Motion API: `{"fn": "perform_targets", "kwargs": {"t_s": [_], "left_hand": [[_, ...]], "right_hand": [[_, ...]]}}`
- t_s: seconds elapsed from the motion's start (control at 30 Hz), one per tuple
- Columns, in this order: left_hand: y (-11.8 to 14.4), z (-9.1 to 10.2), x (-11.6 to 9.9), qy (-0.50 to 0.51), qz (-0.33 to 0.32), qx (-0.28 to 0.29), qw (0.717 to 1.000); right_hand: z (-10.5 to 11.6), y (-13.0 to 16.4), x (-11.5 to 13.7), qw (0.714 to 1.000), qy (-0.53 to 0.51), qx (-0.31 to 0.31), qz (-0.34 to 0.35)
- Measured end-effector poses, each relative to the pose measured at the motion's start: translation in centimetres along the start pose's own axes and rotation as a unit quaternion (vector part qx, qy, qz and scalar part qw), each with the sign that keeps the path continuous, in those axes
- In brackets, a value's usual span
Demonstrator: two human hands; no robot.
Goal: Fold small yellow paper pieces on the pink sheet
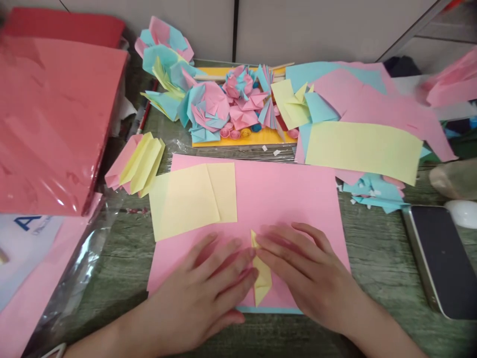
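Note:
My left hand (203, 288) and my right hand (309, 271) lie flat, fingertips meeting, on a small folded yellow paper piece (262, 278). Both press it down onto a large pink sheet (276, 194) on the table. Only a narrow strip of the yellow piece shows between the fingers. A folded yellow sheet (192, 199) rests on the pink sheet's upper left corner, apart from my hands.
A red paper pack in plastic (52, 119) fills the left. Accordion-folded pink and yellow paper (136, 164) lies beside it. Finished paper flowers (208, 102) sit at the back on a yellow board. Loose coloured sheets (365, 144) spread right. A phone (439, 258) lies at right.

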State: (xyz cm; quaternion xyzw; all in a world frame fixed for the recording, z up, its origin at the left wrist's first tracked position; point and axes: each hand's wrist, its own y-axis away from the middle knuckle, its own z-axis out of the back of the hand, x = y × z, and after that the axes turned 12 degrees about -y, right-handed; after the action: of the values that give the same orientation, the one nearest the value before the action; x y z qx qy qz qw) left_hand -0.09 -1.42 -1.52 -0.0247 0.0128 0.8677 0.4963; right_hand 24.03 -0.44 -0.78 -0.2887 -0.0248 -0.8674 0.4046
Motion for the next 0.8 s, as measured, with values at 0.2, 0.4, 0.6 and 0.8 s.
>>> {"fn": "perform_targets", "kwargs": {"t_s": [0.2, 0.4, 0.6, 0.8], "left_hand": [[-0.1, 0.0, -0.1, 0.019, 0.008, -0.011, 1.000], [-0.7, 0.0, -0.1, 0.017, 0.042, -0.025, 0.999], [-1.3, -0.1, -0.1, 0.004, 0.029, 0.000, 1.000], [-1.0, -0.2, -0.2, 0.006, 0.033, 0.002, 0.999]], "right_hand": [[-0.1, -0.2, 0.0, 1.000, -0.009, -0.002, -0.007], [-0.5, -0.1, 0.2, 1.000, -0.002, -0.007, -0.013], [-0.7, 0.1, 0.4, 1.000, -0.005, -0.021, -0.009], [-0.6, -0.1, 0.5, 1.000, -0.016, -0.008, -0.003]]}}
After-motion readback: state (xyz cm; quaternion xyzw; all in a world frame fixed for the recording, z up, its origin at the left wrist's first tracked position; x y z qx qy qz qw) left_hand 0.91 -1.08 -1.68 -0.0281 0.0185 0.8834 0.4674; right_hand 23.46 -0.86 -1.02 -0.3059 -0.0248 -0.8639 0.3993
